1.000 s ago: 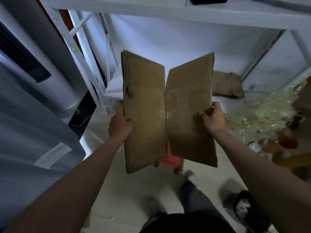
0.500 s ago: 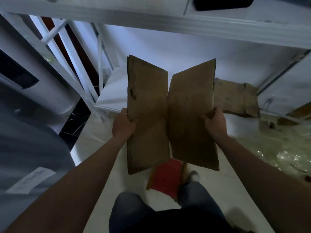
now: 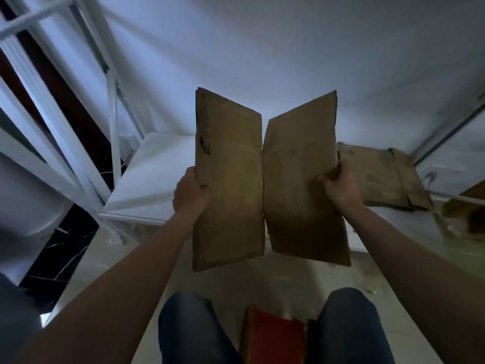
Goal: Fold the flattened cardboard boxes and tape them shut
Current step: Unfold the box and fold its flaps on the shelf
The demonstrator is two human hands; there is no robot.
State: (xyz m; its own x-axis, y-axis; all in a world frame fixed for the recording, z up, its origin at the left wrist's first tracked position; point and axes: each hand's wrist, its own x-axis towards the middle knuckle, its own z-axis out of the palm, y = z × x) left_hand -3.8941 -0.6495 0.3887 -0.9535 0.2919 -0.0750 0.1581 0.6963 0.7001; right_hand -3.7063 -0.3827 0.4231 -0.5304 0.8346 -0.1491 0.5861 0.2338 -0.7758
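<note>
A flattened cardboard box (image 3: 228, 200) is held up in the air at the middle of the view, above the person's knees (image 3: 194, 329). It stands upright and is spread like a half-open book, two long brown panels meeting at a vertical gap in the centre.

The left hand (image 3: 191, 191) grips the box's outer edge at 9 o'clock. Its thumb lies on the near face and the other fingers are wrapped behind the cardboard, out of sight. The right hand (image 3: 341, 186) grips the opposite edge at 3 o'clock, its fingers curled tightly round the cardboard with the knuckles toward the camera.

At 3 o'clock from the box, just behind the right hand, another piece of worn cardboard (image 3: 383, 177) lies flat on a white shelf (image 3: 154, 177). The same shelf shows at 9 o'clock, behind the left hand. White frame bars (image 3: 112, 101) rise at 10 o'clock. At 6 o'clock, low between the knees, a red stool (image 3: 273, 337) stands on the pale floor (image 3: 283, 279).
</note>
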